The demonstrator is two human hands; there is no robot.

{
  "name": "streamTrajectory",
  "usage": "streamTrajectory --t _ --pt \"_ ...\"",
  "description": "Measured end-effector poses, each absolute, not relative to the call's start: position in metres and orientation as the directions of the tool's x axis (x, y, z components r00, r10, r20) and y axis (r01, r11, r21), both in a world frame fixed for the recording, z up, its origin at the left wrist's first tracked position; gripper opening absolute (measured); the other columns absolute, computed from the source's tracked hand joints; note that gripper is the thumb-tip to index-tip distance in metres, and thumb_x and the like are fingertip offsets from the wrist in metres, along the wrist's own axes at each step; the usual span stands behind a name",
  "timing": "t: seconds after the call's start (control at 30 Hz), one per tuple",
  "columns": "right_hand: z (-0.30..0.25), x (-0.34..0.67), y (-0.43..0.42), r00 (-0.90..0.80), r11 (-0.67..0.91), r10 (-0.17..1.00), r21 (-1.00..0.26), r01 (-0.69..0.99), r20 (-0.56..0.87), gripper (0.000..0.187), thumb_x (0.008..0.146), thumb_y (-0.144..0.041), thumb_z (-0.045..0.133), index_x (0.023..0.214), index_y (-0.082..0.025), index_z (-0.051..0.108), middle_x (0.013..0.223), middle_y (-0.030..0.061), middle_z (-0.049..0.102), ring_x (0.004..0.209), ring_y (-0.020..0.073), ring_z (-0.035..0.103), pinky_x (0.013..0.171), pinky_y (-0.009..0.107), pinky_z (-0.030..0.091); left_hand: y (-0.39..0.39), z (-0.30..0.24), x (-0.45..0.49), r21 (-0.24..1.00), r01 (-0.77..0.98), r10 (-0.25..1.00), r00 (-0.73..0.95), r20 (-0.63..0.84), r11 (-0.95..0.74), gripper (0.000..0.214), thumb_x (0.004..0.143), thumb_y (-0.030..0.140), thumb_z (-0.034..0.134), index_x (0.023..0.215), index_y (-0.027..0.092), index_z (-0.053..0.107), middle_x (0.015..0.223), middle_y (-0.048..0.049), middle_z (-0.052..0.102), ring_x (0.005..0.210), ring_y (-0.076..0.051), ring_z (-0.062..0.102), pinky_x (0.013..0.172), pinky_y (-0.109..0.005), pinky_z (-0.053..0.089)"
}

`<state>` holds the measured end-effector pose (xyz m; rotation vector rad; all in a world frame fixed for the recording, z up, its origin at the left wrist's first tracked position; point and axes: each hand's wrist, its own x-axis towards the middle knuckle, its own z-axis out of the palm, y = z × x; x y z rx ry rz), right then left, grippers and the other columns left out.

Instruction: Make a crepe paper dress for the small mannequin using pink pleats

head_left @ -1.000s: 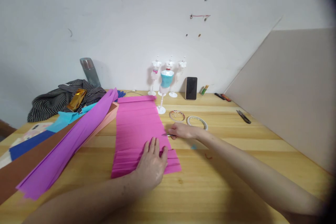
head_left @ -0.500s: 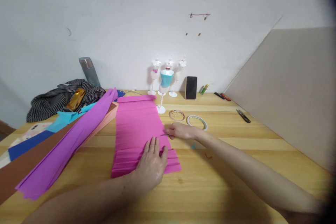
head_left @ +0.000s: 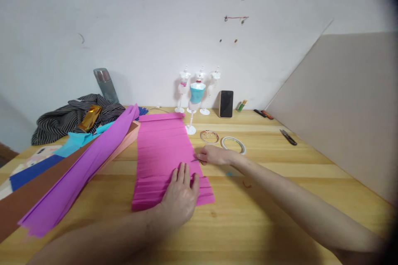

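A sheet of bright pink crepe paper [head_left: 161, 145] lies on the wooden table, creased across, with a folded strip at its far end. My left hand [head_left: 180, 194] rests flat on its near part, fingers spread. Closed around a pair of small scissors [head_left: 195, 160], my right hand [head_left: 214, 155] is at the sheet's right edge. Only the scissors' thin grey blades show over the paper; the fingers mostly hide the handles. Just beyond stands a small white mannequin [head_left: 192, 112] with a turquoise band around its chest.
Several more mannequins [head_left: 213, 87] stand by the wall, left of a phone [head_left: 226, 104]. A tape roll [head_left: 239, 143] and a beaded ring [head_left: 202, 138] lie past my right hand. Black snips [head_left: 288, 137] lie at right. Purple paper [head_left: 77, 174], a striped cloth [head_left: 56, 122] and a bottle [head_left: 107, 87] are left.
Almost nothing differs. The scissors' blades show a little more clearly on top of the paper; both hands stay in practically the same place.
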<state>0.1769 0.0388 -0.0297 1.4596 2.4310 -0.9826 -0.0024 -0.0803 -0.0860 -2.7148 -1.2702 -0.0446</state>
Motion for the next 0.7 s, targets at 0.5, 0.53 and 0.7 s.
streamTrajectory --t 0.5,0.53,0.7 --pt "-0.031 0.175 0.037 -0.562 0.308 0.717 -0.536 0.786 -0.412 0.032 0.092 -0.033 0.039 0.065 -0.018 0.049 0.065 0.0002 0.054 0.061 0.0134 0.045 0.066 0.027 0.036 -0.085 -0.077 0.002 -0.214 0.734 0.752 0.660 -0.001 -0.644 0.047 0.092 0.024 0.044 0.134 0.006 0.051 0.132 -0.0325 0.051 0.124 -0.042 0.051 0.092 -0.054 0.047" --pt "-0.031 0.173 0.037 -0.563 0.311 0.722 -0.538 0.783 -0.403 0.032 0.092 -0.034 0.039 0.067 -0.018 0.051 0.066 0.0006 0.055 0.062 0.0136 0.046 0.066 0.027 0.036 -0.085 -0.078 0.002 -0.219 0.735 0.752 0.659 0.008 -0.641 0.047 0.091 0.024 0.044 0.134 0.006 0.052 0.131 -0.0320 0.052 0.123 -0.042 0.051 0.092 -0.054 0.047" --pt "-0.033 0.168 0.038 -0.581 0.374 0.739 -0.509 0.775 -0.341 0.030 0.092 -0.035 0.040 0.078 -0.016 0.059 0.075 0.0040 0.060 0.067 0.0155 0.049 0.067 0.027 0.038 -0.084 -0.083 0.002 -0.230 0.731 0.744 0.667 0.042 -0.643 0.047 0.090 0.026 0.048 0.133 0.007 0.053 0.130 -0.0308 0.054 0.122 -0.041 0.053 0.092 -0.055 0.047"
